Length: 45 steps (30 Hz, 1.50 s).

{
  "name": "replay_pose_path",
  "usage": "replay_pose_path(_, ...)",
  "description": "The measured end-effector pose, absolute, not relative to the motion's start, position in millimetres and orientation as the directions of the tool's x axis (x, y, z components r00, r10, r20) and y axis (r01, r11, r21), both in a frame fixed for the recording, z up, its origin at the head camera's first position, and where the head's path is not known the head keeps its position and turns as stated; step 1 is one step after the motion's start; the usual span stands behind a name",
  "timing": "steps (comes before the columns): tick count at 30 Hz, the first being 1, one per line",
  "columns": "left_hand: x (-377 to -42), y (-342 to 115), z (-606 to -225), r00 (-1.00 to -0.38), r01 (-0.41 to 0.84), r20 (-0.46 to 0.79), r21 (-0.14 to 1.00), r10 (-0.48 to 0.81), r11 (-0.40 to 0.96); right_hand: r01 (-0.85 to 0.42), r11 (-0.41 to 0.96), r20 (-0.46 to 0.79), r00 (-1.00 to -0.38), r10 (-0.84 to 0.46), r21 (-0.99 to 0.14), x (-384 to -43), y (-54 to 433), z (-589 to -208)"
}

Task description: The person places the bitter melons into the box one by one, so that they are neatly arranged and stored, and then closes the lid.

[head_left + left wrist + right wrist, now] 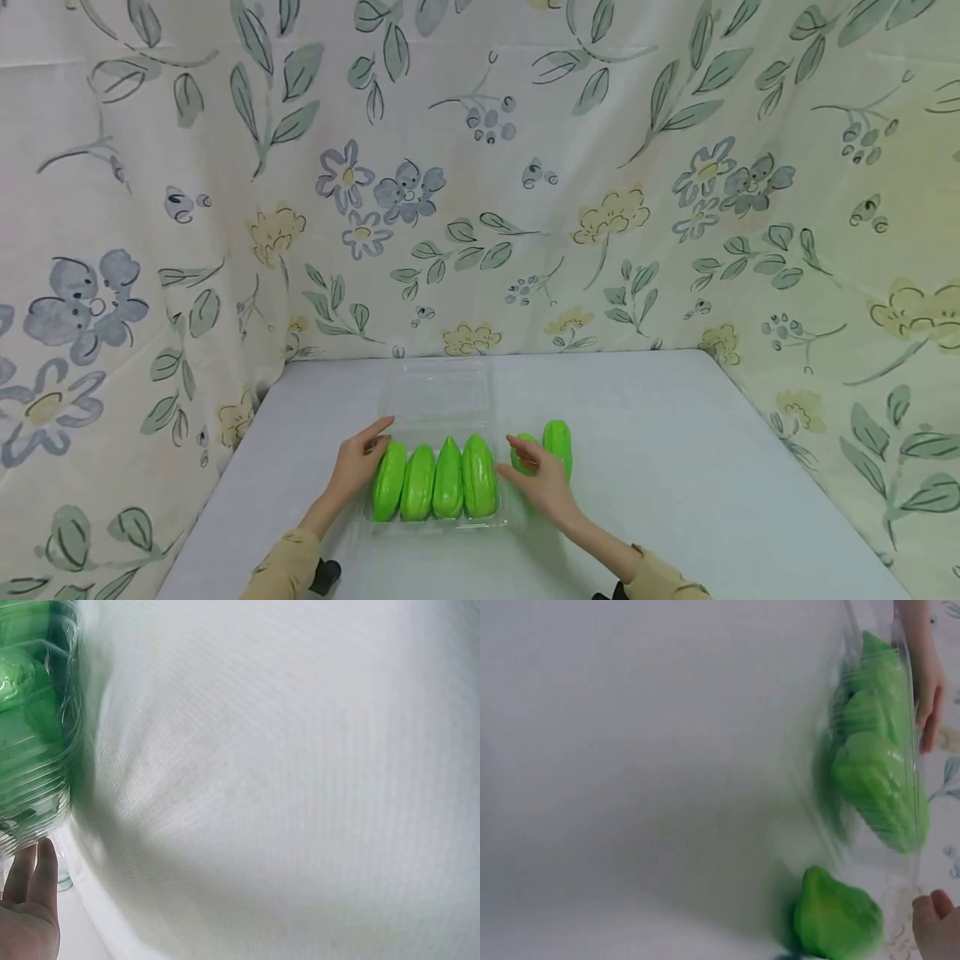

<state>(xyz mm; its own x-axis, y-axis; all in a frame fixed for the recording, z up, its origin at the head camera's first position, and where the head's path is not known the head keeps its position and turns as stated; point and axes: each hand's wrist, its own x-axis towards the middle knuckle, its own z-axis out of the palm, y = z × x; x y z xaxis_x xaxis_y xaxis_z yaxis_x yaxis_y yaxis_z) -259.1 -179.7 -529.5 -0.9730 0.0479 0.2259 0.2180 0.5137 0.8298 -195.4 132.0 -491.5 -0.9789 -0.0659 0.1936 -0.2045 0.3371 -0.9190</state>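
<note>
A clear plastic clamshell box point(431, 527) lies with several bright green elongated vegetables point(448, 482) side by side in it, their exact kind unclear. Its transparent lid point(442, 392) is folded back behind. At the left wall of the box is my left hand point(357, 467); in the left wrist view its nearly straight fingers point(43, 874) touch the ribbed plastic. My right hand point(546, 483), fingers loosely bent, is by the right edge, holding nothing I can see. Beyond it are two loose green vegetables point(557, 442), one partly hidden by that hand.
The box and vegetables are on a white-covered table point(675, 467). A floral curtain point(480, 192) hangs behind the table and along both sides. In the right wrist view, one loose green vegetable point(838, 915) lies apart from the box.
</note>
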Motion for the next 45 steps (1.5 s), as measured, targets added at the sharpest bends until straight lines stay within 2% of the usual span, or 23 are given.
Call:
replay_pose_path(9,-259.9,-179.7,-530.8,-0.973,0.215,0.224,0.825,0.045,0.523,-0.211,0.395,0.219,-0.975,-0.025,-0.894,-196.4,151.3,-480.0)
replay_pose_path(23,-259.8,-179.2,-531.3,-0.972,0.217,0.229,0.822,0.043,0.527,-0.200,0.496,0.269,-0.961,0.071,-0.845,-215.2,181.9,-488.4)
replay_pose_path(45,-259.0,-179.2,-530.0,-0.972,0.218,0.233,0.818,0.040,0.532,-0.080,0.561,0.191,-0.971,0.142,-0.824,-236.3,208.6,-496.6)
